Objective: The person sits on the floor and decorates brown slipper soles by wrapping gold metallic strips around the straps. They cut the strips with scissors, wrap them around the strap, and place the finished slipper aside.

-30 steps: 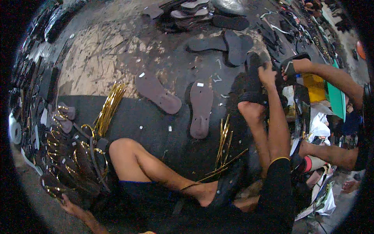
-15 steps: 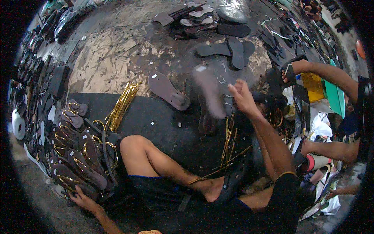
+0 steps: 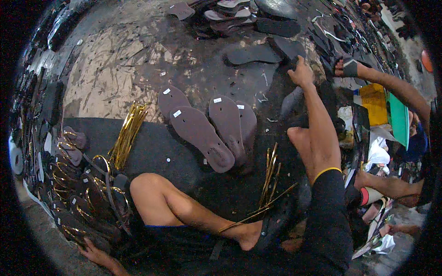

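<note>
My right hand (image 3: 302,73) reaches to the far side of the mat, its thumb and forefinger closed at the edge of a black sole (image 3: 286,47), which looks tilted. Another black sole (image 3: 252,54) lies to the left. Between my knee and that hand, several brown soles overlap, including a front sole (image 3: 199,133) and one beside it (image 3: 224,117); each carries a small white label. At lower left, my left hand (image 3: 95,254) rests with extended fingers against the nearest sandal (image 3: 85,227) of a pile with gold straps.
A bundle of gold strips (image 3: 129,135) lies on the black mat (image 3: 156,147). Loose gold sticks (image 3: 270,177) are near my foot. More soles (image 3: 228,18) are stacked at the back. At right, a co-worker's arm (image 3: 391,83) extends near a green panel (image 3: 398,118).
The brown sole that was blurred in mid-air now lies on the others. My right hand has moved farther away to the black soles, and one of those has turned. The view has shifted slightly.
</note>
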A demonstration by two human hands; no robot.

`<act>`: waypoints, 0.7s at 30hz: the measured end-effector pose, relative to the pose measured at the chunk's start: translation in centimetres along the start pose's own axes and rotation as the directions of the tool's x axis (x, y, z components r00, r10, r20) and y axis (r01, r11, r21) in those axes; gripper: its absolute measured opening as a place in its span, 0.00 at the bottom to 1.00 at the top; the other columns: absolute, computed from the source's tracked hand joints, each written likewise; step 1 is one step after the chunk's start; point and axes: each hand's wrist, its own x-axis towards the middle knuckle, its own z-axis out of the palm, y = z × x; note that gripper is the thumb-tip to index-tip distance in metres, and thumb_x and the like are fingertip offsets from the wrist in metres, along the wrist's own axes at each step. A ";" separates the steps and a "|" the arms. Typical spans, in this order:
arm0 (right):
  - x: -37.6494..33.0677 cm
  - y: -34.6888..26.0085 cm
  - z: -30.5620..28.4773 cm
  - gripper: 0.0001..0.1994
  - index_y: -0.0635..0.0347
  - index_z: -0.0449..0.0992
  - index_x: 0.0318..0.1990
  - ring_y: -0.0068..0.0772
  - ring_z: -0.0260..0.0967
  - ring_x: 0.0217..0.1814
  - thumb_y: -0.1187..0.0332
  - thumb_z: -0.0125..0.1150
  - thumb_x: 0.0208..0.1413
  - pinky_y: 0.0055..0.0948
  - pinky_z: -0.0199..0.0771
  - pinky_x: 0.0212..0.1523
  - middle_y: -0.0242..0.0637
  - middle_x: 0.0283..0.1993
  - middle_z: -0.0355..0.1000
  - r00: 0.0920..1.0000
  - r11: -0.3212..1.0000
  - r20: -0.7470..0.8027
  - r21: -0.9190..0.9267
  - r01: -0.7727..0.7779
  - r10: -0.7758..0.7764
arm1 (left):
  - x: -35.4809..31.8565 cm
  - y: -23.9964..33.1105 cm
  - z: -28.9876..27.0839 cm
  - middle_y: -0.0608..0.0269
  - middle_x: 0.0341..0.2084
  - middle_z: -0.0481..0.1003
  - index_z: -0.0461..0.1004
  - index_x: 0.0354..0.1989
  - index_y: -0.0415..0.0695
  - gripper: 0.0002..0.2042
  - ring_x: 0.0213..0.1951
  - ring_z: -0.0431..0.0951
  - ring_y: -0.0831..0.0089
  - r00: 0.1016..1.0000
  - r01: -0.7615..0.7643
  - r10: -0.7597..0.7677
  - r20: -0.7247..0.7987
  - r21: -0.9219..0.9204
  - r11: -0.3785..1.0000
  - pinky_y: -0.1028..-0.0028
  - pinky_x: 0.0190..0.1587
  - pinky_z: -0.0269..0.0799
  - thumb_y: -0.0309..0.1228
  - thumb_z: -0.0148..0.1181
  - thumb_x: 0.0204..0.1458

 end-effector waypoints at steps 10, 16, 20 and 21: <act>-10.0 4.2 -8.6 0.38 0.65 0.67 0.70 0.40 0.71 0.64 0.39 0.60 0.67 0.40 0.80 0.59 0.46 0.61 0.73 0.865 0.590 0.493 0.672 -0.447 0.093 | 2.5 -3.1 0.2 0.38 0.64 0.72 0.62 0.74 0.36 0.38 0.62 0.75 0.49 0.999 0.009 -0.009 0.034 0.017 1.000 0.56 0.65 0.71 0.50 0.65 0.64; -2.6 24.7 -2.4 0.67 0.64 0.38 0.81 0.62 0.66 0.74 0.39 0.81 0.46 0.56 0.66 0.72 0.65 0.72 0.66 0.943 0.946 0.152 -0.183 -0.268 0.296 | 3.1 -4.6 2.4 0.40 0.67 0.70 0.63 0.73 0.33 0.36 0.63 0.74 0.52 0.992 -0.068 0.083 0.099 -0.141 0.988 0.57 0.67 0.68 0.48 0.64 0.65; -1.0 21.3 -1.3 0.61 0.64 0.44 0.79 0.65 0.68 0.70 0.45 0.80 0.48 0.57 0.70 0.67 0.68 0.69 0.66 0.993 0.962 0.029 -0.255 -0.101 0.112 | -0.7 1.0 0.6 0.42 0.68 0.69 0.64 0.72 0.33 0.32 0.65 0.72 0.53 0.999 -0.036 0.036 -0.002 0.104 0.994 0.59 0.69 0.64 0.42 0.61 0.68; -1.1 21.3 -1.7 0.59 0.64 0.46 0.79 0.65 0.68 0.69 0.46 0.80 0.49 0.57 0.70 0.66 0.68 0.68 0.67 0.999 0.968 -0.002 -0.247 -0.032 0.033 | -1.4 2.0 0.6 0.42 0.68 0.69 0.62 0.73 0.34 0.33 0.65 0.72 0.52 0.999 0.051 -0.051 0.016 -0.042 0.998 0.58 0.70 0.63 0.43 0.61 0.68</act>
